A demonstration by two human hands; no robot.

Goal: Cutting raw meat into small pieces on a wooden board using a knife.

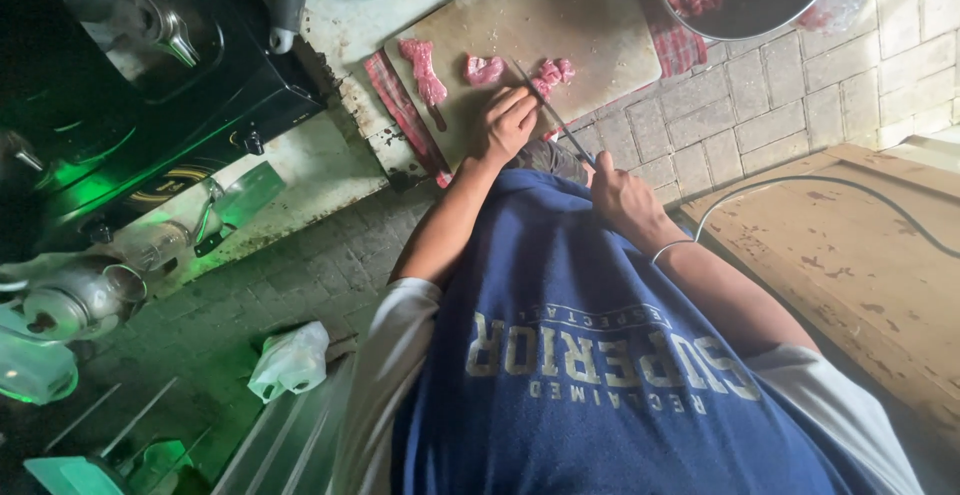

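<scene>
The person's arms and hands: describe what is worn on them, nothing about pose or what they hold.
Both hands are bare, with no gloves. The left hand has nothing at the wrist, and its forearm is uncovered up to a short pale grey sleeve. The right hand has a thin pale bangle round the wrist; that arm ends in a matching pale sleeve. The sleeves join a blue shirt with pale lettering.

your tabletop point(340, 15) is worn and pale, with a red checked cloth point(400, 105) spread on it. a cutting board point(560, 15) lies on that cloth, and three pieces of raw meat point(424, 70) rest on the board.
</scene>
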